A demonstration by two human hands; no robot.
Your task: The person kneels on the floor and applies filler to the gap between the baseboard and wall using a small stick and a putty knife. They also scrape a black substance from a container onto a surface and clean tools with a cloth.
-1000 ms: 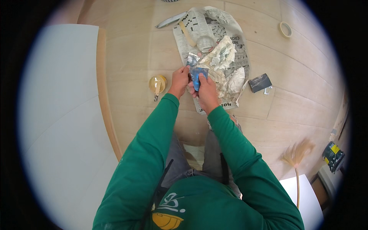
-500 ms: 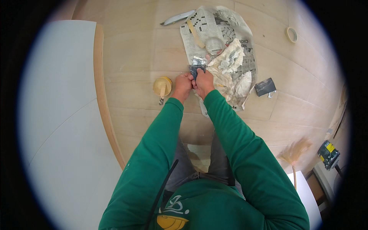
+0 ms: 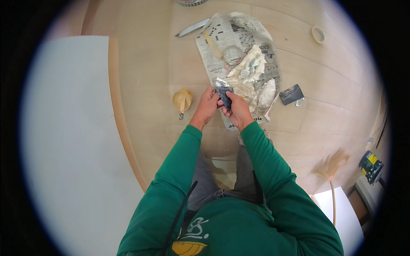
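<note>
Between my two hands is a dark, flat piece (image 3: 224, 97) with a shiny silvery end; its exact kind does not show. The fingers of my left hand (image 3: 206, 109) are closed on its left side. My right hand (image 3: 240, 109) grips the right side, thumb on top. Under and beyond the hands lies a newspaper sheet (image 3: 206, 64), with crumpled cream rags or paper (image 3: 250, 66), a round clear disc or ring (image 3: 233, 55) and a tan strip (image 3: 212, 44) on it. Left of my left hand stands a round yellowish tub (image 3: 176, 101), a stick-like tool (image 3: 182, 103) across its top.
A utility knife (image 3: 192, 28) lies beyond the newspaper. To the right are a black rectangular piece (image 3: 291, 94) and a tape roll (image 3: 318, 34). A white panel (image 3: 72, 128) with a wooden edge fills the left. A straw brush (image 3: 332, 164) and a dark container (image 3: 370, 167) are at lower right.
Both hands have drawn slightly nearer to me with the dark piece, which is now tilted and more exposed. The view has shifted a little, bringing a round object's rim in at the top.
</note>
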